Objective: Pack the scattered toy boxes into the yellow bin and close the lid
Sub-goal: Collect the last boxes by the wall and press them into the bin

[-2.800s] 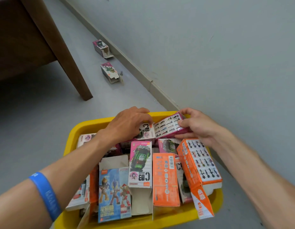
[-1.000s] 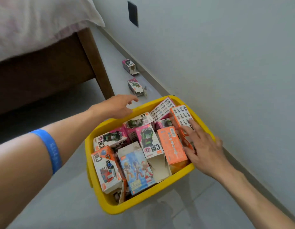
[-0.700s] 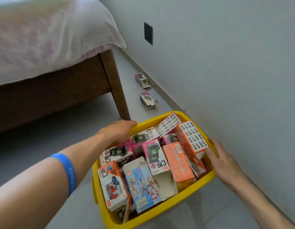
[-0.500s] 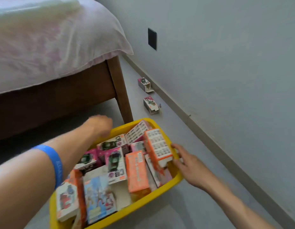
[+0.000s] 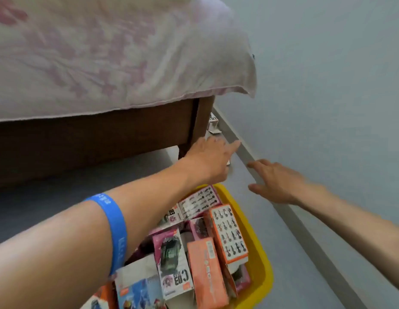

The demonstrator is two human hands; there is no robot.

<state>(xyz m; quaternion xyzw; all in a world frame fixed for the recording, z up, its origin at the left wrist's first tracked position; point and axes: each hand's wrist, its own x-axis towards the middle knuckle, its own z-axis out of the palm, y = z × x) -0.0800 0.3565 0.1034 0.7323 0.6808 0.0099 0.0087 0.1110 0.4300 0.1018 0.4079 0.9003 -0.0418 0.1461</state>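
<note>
The whole view is softened by motion blur, and the print on the cartons can hardly be read. Only a small part of one toy box is seen on the floor behind the bed leg, near the baseboard; a second one is almost fully hidden by the left hand. The yellow bin is cut off by the lower edge, and its left side is covered by the left forearm with a blue wristband. It is of smooth plastic and is filled with orange, pink and blue cardboard toy boxes. The left hand is stretched forward with fingers extended, nothing held. The right hand is spread flat above the floor, holding nothing.
</note>
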